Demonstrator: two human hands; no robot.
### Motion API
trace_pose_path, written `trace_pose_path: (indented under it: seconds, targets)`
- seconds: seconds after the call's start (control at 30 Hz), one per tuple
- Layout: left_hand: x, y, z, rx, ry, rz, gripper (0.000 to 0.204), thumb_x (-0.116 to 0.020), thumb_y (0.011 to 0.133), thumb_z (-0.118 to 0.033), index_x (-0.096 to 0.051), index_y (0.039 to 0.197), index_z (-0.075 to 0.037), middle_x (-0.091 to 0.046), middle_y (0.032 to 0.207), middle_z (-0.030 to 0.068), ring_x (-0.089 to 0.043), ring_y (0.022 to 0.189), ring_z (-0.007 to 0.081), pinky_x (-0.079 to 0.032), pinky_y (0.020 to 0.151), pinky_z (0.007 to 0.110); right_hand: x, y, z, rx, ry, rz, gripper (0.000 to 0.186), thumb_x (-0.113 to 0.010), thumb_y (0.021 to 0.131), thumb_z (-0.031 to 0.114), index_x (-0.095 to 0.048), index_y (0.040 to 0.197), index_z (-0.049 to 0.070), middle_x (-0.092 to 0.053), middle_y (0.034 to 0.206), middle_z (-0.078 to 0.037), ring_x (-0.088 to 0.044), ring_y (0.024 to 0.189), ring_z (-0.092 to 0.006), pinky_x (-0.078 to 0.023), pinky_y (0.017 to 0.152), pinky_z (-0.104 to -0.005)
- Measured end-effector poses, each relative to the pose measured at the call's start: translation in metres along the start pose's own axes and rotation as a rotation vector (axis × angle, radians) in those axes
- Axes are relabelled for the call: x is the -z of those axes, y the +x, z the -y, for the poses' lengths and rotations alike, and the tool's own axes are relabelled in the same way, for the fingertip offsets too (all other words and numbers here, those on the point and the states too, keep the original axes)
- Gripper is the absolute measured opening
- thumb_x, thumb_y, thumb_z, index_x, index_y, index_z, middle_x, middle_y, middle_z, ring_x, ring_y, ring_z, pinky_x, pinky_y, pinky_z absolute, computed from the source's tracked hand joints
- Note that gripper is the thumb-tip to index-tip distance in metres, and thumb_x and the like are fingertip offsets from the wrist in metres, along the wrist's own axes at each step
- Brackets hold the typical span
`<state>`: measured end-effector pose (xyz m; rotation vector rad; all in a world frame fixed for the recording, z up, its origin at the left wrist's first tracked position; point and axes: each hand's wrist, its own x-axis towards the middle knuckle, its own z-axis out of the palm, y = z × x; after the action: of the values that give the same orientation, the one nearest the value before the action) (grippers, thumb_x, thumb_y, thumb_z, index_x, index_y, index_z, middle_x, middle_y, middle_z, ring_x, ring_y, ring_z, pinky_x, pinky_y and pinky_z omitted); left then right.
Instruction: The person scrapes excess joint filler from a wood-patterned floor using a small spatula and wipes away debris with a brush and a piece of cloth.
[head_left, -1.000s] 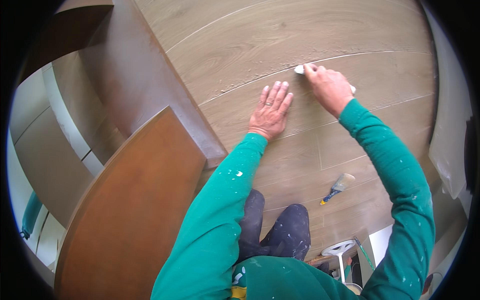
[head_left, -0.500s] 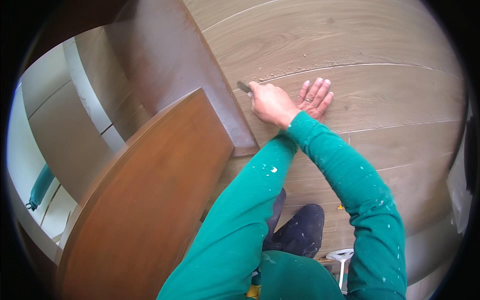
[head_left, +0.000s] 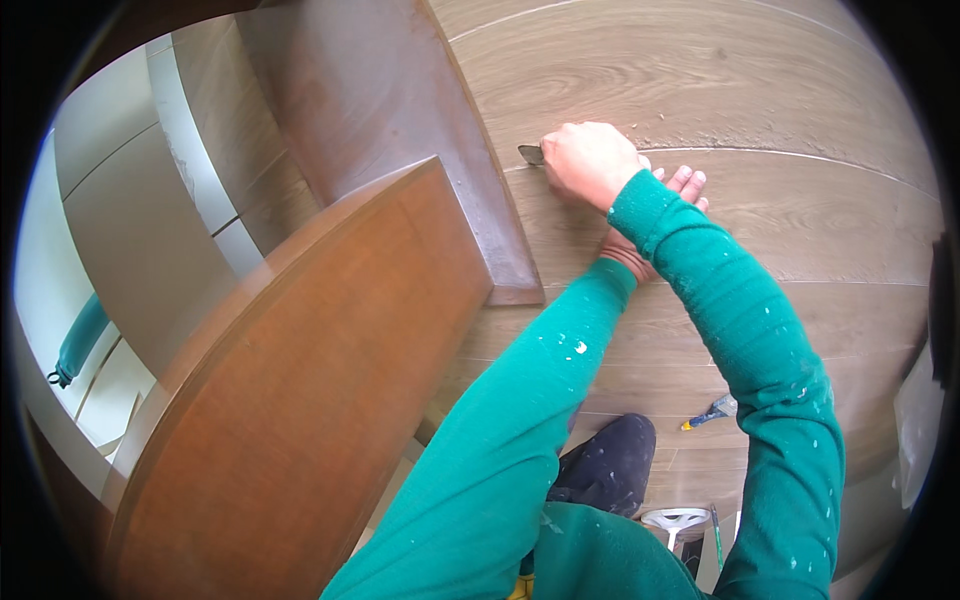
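Note:
My right hand [head_left: 590, 165] is closed around a small scraper, whose dark flat blade [head_left: 531, 154] sticks out to the left. The blade lies at a pale joint line on the wood-look tiles [head_left: 600, 70], just right of the brown door frame [head_left: 470, 150]. Beneath my crossing right forearm, my left hand [head_left: 690, 185] rests flat on the tiles with its fingers stretched out. My right wrist and sleeve hide most of that hand. Light crumbs [head_left: 720, 138] are scattered along the joint to the right.
A brown wooden door [head_left: 310, 370] stands at the left. A brush with a yellow tip [head_left: 715, 412] lies right of my knee [head_left: 610, 465]. White plastic [head_left: 676, 519] shows at the bottom, clear sheeting [head_left: 918, 430] at the far right, a teal roll-shaped thing [head_left: 82, 340] far left.
The view has shifted. My right hand and scraper have moved right, away from the door frame's edge. My right forearm now covers more of my left hand, and more of the brush shows.

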<state>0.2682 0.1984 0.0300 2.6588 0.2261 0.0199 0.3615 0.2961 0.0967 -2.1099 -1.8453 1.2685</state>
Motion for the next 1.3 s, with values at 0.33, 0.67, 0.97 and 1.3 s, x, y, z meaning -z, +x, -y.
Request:
trace_pose_path:
  seconds: [0.33,0.67,0.97,1.3]
  targets:
    - [0.002,0.001,0.001,0.000,0.017,0.001,0.055,-0.044,0.103,-0.044,-0.044,0.150,-0.014,-0.035,0.168,0.0149,-0.032,0.157,0.0323,-0.025,0.128,0.055,-0.001,0.009,0.007,0.033,0.036,-0.026,0.027,-0.058,0.090,0.018,-0.080,0.090,0.003,-0.077,0.093,-0.022,-0.078,0.087,-0.0379,-0.062,0.079,-0.0480]
    - [0.014,-0.001,-0.004,0.062,-0.158,-0.081,0.051,-0.060,0.099,-0.030,-0.054,0.146,-0.012,-0.040,0.166,0.0153,-0.035,0.155,0.0344,-0.023,0.128,0.055,-0.009,0.006,0.048,-0.010,0.028,0.045,0.022,-0.064,0.089,0.020,-0.079,0.085,0.005,-0.079,0.089,-0.018,-0.079,0.085,-0.0352,-0.062,0.069,-0.0507]
    - [-0.012,-0.002,-0.002,0.185,-0.129,0.194,0.057,-0.048,0.103,-0.038,-0.044,0.155,-0.014,-0.031,0.170,0.0129,-0.028,0.158,0.0349,-0.019,0.130,0.054,-0.002,-0.067,-0.039,-0.051,-0.228,-0.170,0.015,-0.062,0.096,0.021,-0.066,0.095,0.006,-0.078,0.088,-0.015,-0.079,0.083,-0.0288,-0.061,0.067,-0.0400]
    - [0.011,0.013,-0.016,0.059,-0.017,-0.045,0.048,-0.062,0.098,-0.021,-0.054,0.144,-0.012,-0.039,0.166,0.0138,-0.032,0.156,0.0332,-0.015,0.130,0.054,0.043,-0.205,-0.211,-0.303,-0.344,-0.409,0.008,-0.058,0.095,0.016,-0.064,0.095,0.011,-0.073,0.082,-0.012,-0.075,0.081,-0.0315,-0.059,0.069,-0.0452]
